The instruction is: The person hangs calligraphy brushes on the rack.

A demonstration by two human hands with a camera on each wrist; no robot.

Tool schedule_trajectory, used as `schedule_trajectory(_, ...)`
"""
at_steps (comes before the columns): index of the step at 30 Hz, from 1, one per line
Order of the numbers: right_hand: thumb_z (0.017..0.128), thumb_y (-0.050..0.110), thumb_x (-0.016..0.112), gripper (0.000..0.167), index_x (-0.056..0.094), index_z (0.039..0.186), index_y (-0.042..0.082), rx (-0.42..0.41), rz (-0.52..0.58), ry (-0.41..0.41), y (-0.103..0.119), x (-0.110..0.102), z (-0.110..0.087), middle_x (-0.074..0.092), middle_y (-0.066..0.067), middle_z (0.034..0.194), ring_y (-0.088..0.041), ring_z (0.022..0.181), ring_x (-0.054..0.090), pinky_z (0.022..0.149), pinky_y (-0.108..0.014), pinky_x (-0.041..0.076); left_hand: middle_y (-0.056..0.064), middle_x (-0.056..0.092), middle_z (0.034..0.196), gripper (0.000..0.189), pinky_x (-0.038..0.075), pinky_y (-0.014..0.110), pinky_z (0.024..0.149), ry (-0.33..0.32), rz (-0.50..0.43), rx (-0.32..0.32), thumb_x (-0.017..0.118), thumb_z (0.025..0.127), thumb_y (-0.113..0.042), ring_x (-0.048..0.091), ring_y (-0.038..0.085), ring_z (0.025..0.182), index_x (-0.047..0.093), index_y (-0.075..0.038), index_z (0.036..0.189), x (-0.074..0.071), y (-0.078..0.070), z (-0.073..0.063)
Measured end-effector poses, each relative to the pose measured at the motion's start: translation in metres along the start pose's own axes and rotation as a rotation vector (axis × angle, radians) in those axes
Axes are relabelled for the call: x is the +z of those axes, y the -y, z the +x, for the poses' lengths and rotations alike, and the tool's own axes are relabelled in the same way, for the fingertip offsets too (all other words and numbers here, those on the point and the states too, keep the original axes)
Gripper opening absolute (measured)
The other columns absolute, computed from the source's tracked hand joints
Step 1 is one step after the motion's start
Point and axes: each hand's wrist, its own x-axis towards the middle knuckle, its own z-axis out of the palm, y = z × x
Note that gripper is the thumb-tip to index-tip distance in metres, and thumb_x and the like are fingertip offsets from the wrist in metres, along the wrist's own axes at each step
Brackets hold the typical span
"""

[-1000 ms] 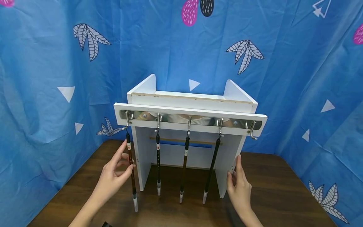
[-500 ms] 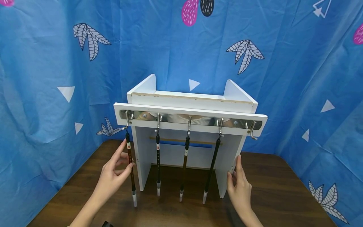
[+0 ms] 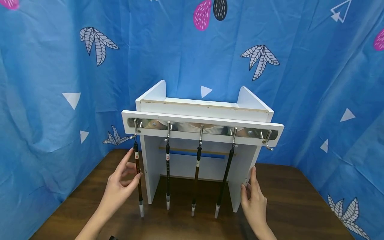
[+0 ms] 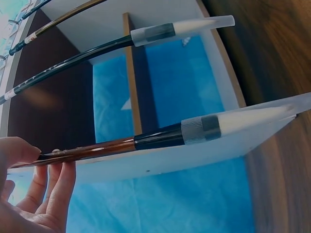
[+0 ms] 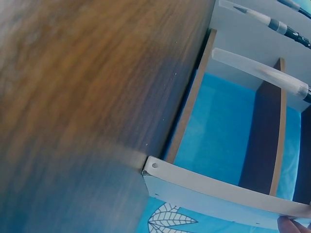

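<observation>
Beside the left panel of a white shelf (image 3: 204,115), my left hand (image 3: 120,181) pinches the handle of a brown calligraphy brush (image 3: 138,166). In the left wrist view the thumb (image 4: 24,151) lies on one side of this brush, fingers on the other; a clear cap covers its pale bristles. The brush hangs by a loop from the leftmost hook (image 3: 135,127). My right hand (image 3: 254,201) holds the shelf's right panel, thumb at its front edge; some of its fingers are hidden. Only a fingertip (image 5: 291,224) shows in the right wrist view.
Three other capped brushes hang from the middle hooks: a black one (image 3: 168,171), a brown one (image 3: 197,173) and another black one (image 3: 225,183). The rightmost hook (image 3: 268,140) holds nothing. A dark wooden table (image 3: 294,200) bears the shelf; a blue patterned curtain (image 3: 180,50) surrounds it.
The tip of the pinched brush has swung slightly left and up. The head view has shifted a little. Both hands keep nearly the same places.
</observation>
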Motion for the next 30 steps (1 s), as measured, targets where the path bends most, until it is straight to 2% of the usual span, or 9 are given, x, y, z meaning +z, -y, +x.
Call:
schedule_trajectory(2,0.067,-0.022,0.069,0.093,0.024,0.146,-0.001,0.002,-0.005,0.000,0.001,0.000,0.000,0.045,-0.028,0.131,-0.039,0.072,0.065,0.049,-0.041,0.052,0.006,0.055,0.095,0.087,0.053,0.022,0.061,-0.001,0.013,-0.005,0.066,0.074,0.020,0.060,0.008,0.087,0.030,-0.011,0.147,0.000,0.000,0.000)
schedule_trajectory(5,0.067,-0.021,0.069,0.093,0.024,0.146,-0.002,0.004,-0.013,0.000,0.001,-0.001,-0.001,0.047,-0.030,0.128,-0.038,0.071,0.065,0.049,-0.041,0.051,0.007,0.056,0.093,0.085,0.053,0.023,0.062,-0.004,0.035,-0.013,0.065,0.073,0.021,0.060,0.011,0.085,0.031,-0.008,0.146,0.001,-0.013,0.000)
schedule_trajectory(9,0.067,-0.021,0.069,0.093,0.024,0.146,-0.002,0.003,-0.015,0.002,0.001,-0.002,-0.002,0.050,-0.032,0.122,-0.038,0.070,0.065,0.049,-0.040,0.051,0.008,0.057,0.091,0.084,0.052,0.023,0.063,-0.013,0.053,-0.015,0.064,0.073,0.022,0.060,0.013,0.084,0.031,-0.004,0.145,0.002,-0.021,0.000)
schedule_trajectory(17,0.066,-0.021,0.070,0.094,0.024,0.146,-0.002,-0.005,-0.012,-0.004,0.002,-0.001,0.000,0.055,-0.035,0.111,-0.039,0.069,0.065,0.048,-0.042,0.051,0.005,0.057,0.095,0.091,0.053,0.025,0.062,0.001,0.056,-0.031,0.068,0.072,0.019,0.059,0.011,0.086,0.027,-0.011,0.148,0.006,0.011,-0.004)
schedule_trajectory(22,0.066,-0.021,0.070,0.095,0.023,0.146,-0.002,-0.006,-0.021,-0.005,0.001,-0.001,0.001,0.058,-0.035,0.104,-0.038,0.067,0.065,0.047,-0.041,0.051,0.003,0.056,0.096,0.092,0.054,0.030,0.063,0.021,0.019,-0.049,0.067,0.074,0.018,0.059,0.012,0.087,0.026,-0.017,0.148,0.008,0.016,-0.006)
schedule_trajectory(26,0.067,-0.019,0.071,0.094,0.023,0.146,-0.002,0.001,-0.024,-0.002,0.001,-0.001,0.002,0.059,-0.035,0.100,-0.037,0.066,0.065,0.047,-0.041,0.051,0.003,0.056,0.095,0.092,0.054,0.031,0.063,0.025,0.023,-0.062,0.067,0.075,0.017,0.059,0.012,0.087,0.026,-0.020,0.149,0.008,0.016,-0.006)
schedule_trajectory(30,0.067,-0.019,0.071,0.093,0.024,0.146,-0.001,0.016,-0.027,0.004,0.001,-0.001,0.000,0.058,-0.036,0.100,-0.038,0.068,0.065,0.048,-0.041,0.051,0.004,0.056,0.094,0.091,0.054,0.031,0.063,0.029,0.034,-0.074,0.067,0.074,0.019,0.059,0.012,0.086,0.026,-0.015,0.148,0.009,0.016,-0.007)
